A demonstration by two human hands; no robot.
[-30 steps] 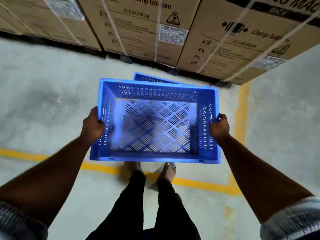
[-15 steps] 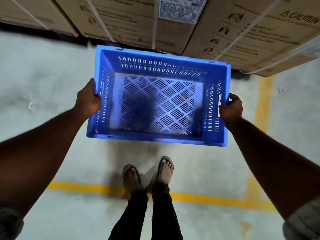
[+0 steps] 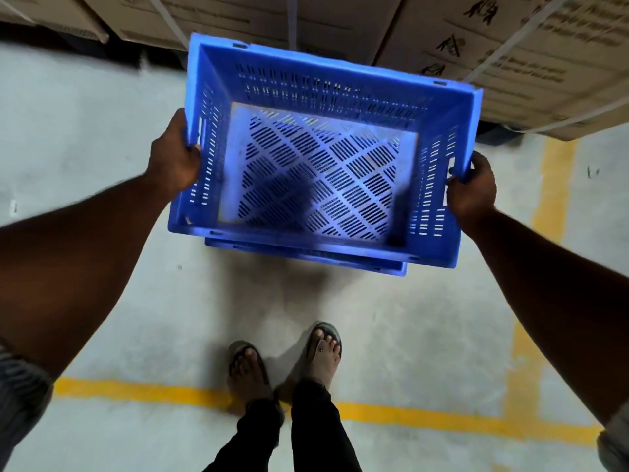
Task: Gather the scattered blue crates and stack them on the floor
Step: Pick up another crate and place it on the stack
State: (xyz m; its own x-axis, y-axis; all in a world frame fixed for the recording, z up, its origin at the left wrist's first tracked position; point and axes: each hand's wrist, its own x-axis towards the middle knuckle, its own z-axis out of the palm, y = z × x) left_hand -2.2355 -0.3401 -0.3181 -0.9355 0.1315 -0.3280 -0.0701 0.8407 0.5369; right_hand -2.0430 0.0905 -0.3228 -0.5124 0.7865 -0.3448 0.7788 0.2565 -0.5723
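Note:
I hold an empty blue crate point(image 3: 320, 80) with slotted walls and a perforated bottom, out in front of me above the floor. My left hand point(image 3: 173, 158) grips its left rim and my right hand point(image 3: 471, 189) grips its right rim at the handle slot. Directly beneath it lies a second blue crate point(image 3: 306, 255); only a strip of its near edge shows under the held one. Whether the two crates touch cannot be told.
Strapped cardboard boxes point(image 3: 510, 56) on pallets stand close behind the crates. Yellow floor lines point(image 3: 425, 422) run behind my feet point(image 3: 323, 349) and along the right. Grey concrete floor point(image 3: 75, 137) stretches to the left.
I stepped forward over the yellow line. The held crate moved ahead and now hangs over the crate on the floor, whose near edge shows beneath it.

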